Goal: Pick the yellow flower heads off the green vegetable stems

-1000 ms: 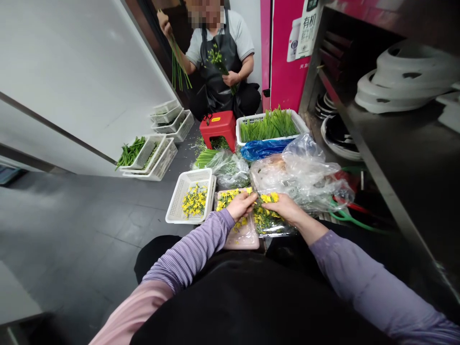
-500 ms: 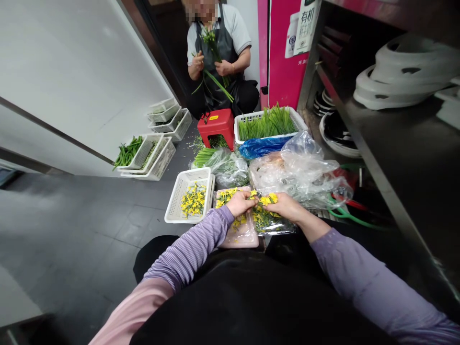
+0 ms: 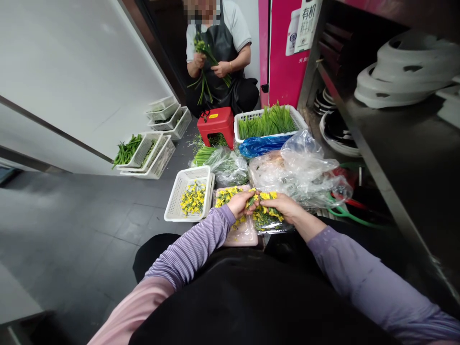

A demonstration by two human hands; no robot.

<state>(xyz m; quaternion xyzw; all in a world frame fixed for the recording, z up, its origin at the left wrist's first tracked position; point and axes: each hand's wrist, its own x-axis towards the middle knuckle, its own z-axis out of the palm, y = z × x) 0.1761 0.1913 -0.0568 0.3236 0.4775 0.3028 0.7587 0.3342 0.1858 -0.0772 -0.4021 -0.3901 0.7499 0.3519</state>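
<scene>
My left hand (image 3: 240, 204) is closed on small yellow-flowered buds with green stems, held over a pale pink tray (image 3: 244, 235). More yellow blossoms lie in that tray, partly under my fingers. Close beside it, my right hand (image 3: 283, 207) holds a bunch of yellow flowers (image 3: 268, 196) between thumb and fingers. Below the right hand is a clear plastic-wrapped pack (image 3: 271, 223) of green and yellow flowers. The fingertips of both hands nearly meet, and exactly what each pinches is partly hidden. To the left, a white basket (image 3: 173, 200) contains loose yellow flowers (image 3: 193, 199).
Opposite squats a person (image 3: 221, 57) holding green stems. Between us stand a red stool (image 3: 215, 123), a white crate (image 3: 300, 120) of cut green stalks and plastic bags (image 3: 305, 163). Stacked baskets (image 3: 158, 165) line the left wall; a metal shelf (image 3: 381, 158) is at right.
My hands have shifted slightly and drawn closer together at the fingertips, with the right fingers turned more inward. The person opposite has raised and re-angled the green stems.
</scene>
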